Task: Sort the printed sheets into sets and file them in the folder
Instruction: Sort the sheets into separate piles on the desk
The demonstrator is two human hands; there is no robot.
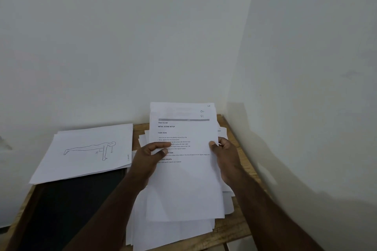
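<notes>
I hold a small set of printed sheets raised above the table, fanned slightly so that handwritten marks show at the top right corners. The front sheet carries printed text headings. My left hand grips the set's left edge, thumb across the print. My right hand grips the right edge, thumb on the front. Under the set lies a loose pile of white sheets. To the left, a stack of sheets topped by a line drawing of a figure in a plank pose rests partly on a dark folder.
The wooden table stands in a corner, with white walls close behind and to the right. The loose pile overhangs the table's front edge. The dark folder covers the table's front left part.
</notes>
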